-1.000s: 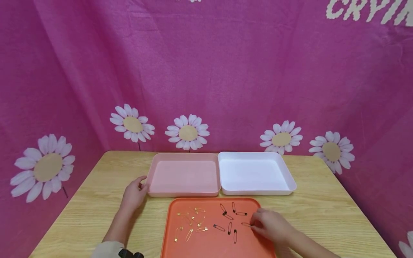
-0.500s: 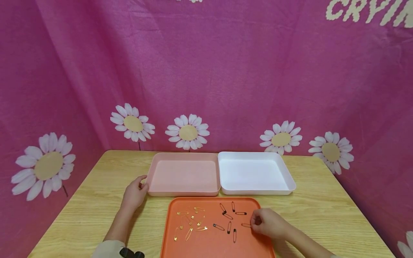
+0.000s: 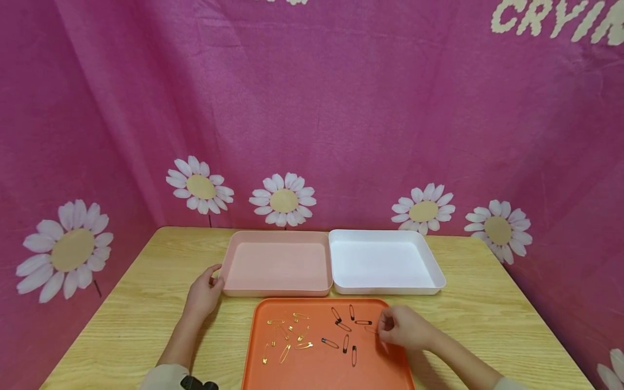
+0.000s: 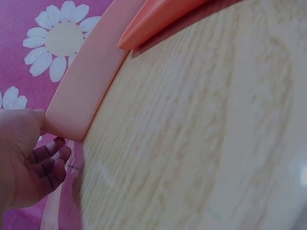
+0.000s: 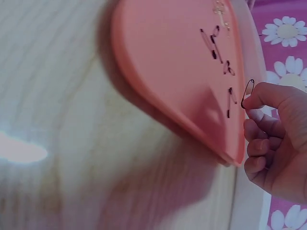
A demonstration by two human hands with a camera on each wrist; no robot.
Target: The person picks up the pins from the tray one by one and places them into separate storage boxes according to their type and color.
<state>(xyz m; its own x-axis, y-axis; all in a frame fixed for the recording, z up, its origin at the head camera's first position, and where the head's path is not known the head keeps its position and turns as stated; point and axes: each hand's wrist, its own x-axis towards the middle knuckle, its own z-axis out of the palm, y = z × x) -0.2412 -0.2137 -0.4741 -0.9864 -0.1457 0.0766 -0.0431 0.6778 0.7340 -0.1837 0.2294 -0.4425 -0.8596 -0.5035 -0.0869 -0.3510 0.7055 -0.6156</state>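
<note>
My left hand (image 3: 203, 295) rests at the left side of the pink tray (image 3: 225, 271). In the left wrist view this hand (image 4: 24, 158) touches the end of the tray wall (image 4: 91, 76), its other fingers loosely bent below. My right hand (image 3: 407, 327) pinches a black safety pin (image 5: 249, 91) between thumb and index finger, raised over the right side of the orange tray (image 3: 370, 374). Several black safety pins (image 3: 354, 356) lie on that tray's right half. Gold safety pins (image 3: 285, 353) are scattered on its left half.
Beside the pink tray stands a white tray (image 3: 439, 279), the two touching. Both are behind the orange tray on a wooden table (image 3: 487, 314). A magenta cloth with daisies (image 3: 341, 135) hangs behind and along the sides.
My right hand has lifted the black safety pin slightly off the orange tray and shifted a little away from me. The left hand stays at the pink tray.
</note>
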